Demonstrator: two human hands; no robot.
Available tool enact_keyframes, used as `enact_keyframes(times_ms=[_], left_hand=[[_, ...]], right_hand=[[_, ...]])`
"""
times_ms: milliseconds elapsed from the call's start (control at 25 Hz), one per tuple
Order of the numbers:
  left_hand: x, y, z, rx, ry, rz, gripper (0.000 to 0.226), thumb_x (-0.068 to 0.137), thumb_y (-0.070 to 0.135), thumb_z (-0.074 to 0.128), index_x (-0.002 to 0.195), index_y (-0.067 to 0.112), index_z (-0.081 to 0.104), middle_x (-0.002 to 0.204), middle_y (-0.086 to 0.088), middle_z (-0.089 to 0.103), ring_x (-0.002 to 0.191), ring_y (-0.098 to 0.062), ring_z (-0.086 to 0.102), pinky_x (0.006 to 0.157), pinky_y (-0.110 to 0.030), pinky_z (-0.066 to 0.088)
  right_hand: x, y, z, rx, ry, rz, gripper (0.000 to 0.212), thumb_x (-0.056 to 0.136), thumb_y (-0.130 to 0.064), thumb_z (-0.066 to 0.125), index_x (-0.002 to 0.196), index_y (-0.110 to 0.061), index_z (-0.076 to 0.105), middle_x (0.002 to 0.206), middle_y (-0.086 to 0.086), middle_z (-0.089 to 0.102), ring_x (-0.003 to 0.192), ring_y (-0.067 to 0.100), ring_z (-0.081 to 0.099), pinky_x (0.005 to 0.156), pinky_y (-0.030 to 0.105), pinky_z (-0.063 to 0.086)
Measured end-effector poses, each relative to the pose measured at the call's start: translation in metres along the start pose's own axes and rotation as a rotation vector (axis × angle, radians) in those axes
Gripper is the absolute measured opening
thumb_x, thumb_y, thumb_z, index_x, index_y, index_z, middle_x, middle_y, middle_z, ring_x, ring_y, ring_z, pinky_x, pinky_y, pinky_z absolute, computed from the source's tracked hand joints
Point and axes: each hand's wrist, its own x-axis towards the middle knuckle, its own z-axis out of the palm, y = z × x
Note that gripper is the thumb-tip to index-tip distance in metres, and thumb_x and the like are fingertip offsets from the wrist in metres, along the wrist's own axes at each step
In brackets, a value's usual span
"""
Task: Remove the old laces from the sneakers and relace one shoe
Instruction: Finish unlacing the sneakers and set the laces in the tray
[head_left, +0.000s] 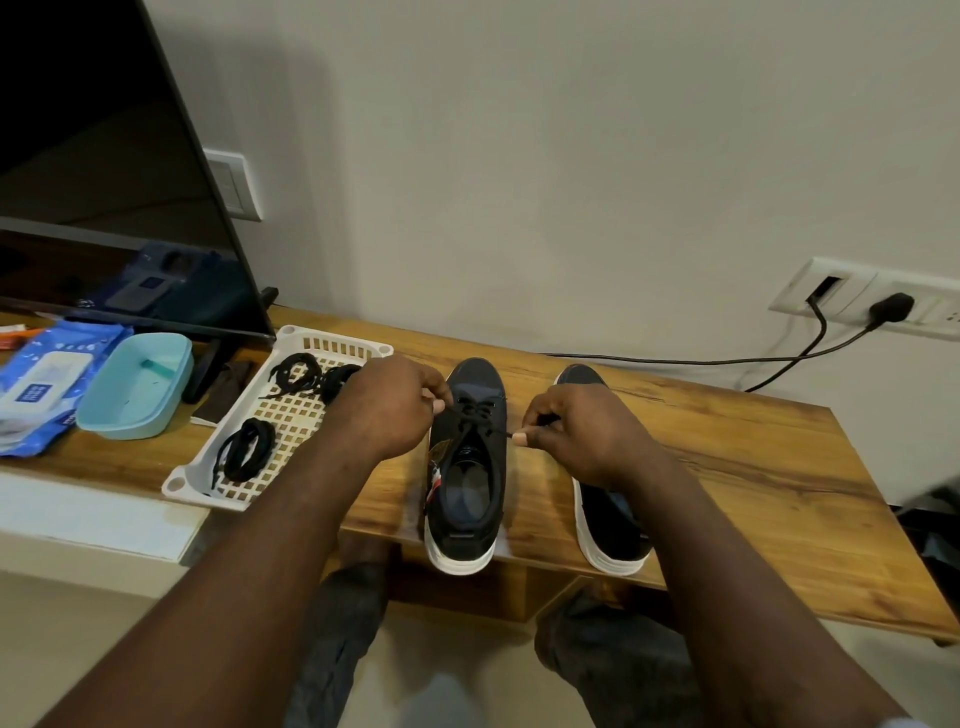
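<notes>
Two bare hands work over a black sneaker (467, 483) with a white sole, standing toe-away on a wooden table (753, 467). The sneaker sits between the hands, its heel just past the table's near edge. A black lace (474, 411) crosses through the eyelets nearest the toe. The left hand (395, 405), fingers curled, pinches one end of the lace at the shoe's left side. The right hand (582, 431) pinches the other end between thumb and forefinger at the shoe's right side.

A second sneaker (610, 525) lies beneath the right hand, partly hidden; whether it is laced cannot be told. Just left of the left hand, a white slotted tray (200, 488) holds three coiled black laces (244, 454). Further left sit a pale blue tub (137, 384) and a pack of wipes (41, 384), with a dark screen (104, 182) behind them.
</notes>
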Motion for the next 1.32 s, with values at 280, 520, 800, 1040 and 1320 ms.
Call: enact_keyframes(times_ms=[280,520,800,1040,1320], left_hand=[[-0.004,-0.011,0.022,0.449,-0.106,-0.165,0.029,0.095,0.040,0.068,0.123,0.032,0.071,0.145,-0.003,0.046,0.134,-0.033,0.038,0.107,-0.056,0.041],[-0.007,0.008,0.031,0.294,-0.030,0.007,0.040,0.094,0.038,0.073,0.133,0.040,0.064,0.156,0.004,0.038,0.143,-0.031,0.027,0.111,-0.053,0.034],[-0.011,0.013,0.037,0.257,0.001,-0.009,0.012,0.095,0.030,0.065,0.106,0.028,0.062,0.106,0.003,0.067,0.126,-0.028,0.050,0.106,-0.051,0.043],[-0.014,0.016,0.029,0.367,-0.024,-0.001,0.016,0.096,0.028,0.064,0.112,0.028,0.063,0.104,0.002,0.065,0.115,-0.025,0.054,0.104,-0.051,0.043],[-0.005,0.003,0.004,-0.114,-0.229,-0.126,0.021,0.093,0.031,0.072,0.080,0.017,0.080,0.079,-0.003,0.074,0.081,-0.026,0.070,0.078,-0.040,0.058]], right_hand=[[-0.001,0.000,0.022,-0.437,-0.041,0.182,0.025,0.100,-0.047,0.061,0.120,-0.034,0.070,0.146,0.001,0.051,0.139,0.030,0.037,0.115,0.052,0.032],[0.005,-0.025,0.035,-0.354,0.105,0.071,0.036,0.098,-0.048,0.062,0.128,-0.031,0.068,0.140,-0.004,0.061,0.137,0.026,0.045,0.118,0.052,0.027],[0.006,-0.034,0.038,-0.189,0.189,0.119,0.019,0.090,-0.039,0.057,0.082,-0.025,0.067,0.081,-0.005,0.067,0.084,0.022,0.062,0.086,0.044,0.054],[0.004,-0.026,0.037,-0.223,0.025,0.160,0.013,0.096,-0.040,0.059,0.088,-0.029,0.060,0.079,-0.008,0.063,0.080,0.017,0.060,0.093,0.047,0.051],[0.006,-0.014,0.024,-0.066,-0.220,0.211,0.022,0.102,-0.032,0.060,0.089,-0.021,0.074,0.086,0.000,0.075,0.083,0.020,0.071,0.079,0.042,0.062]])
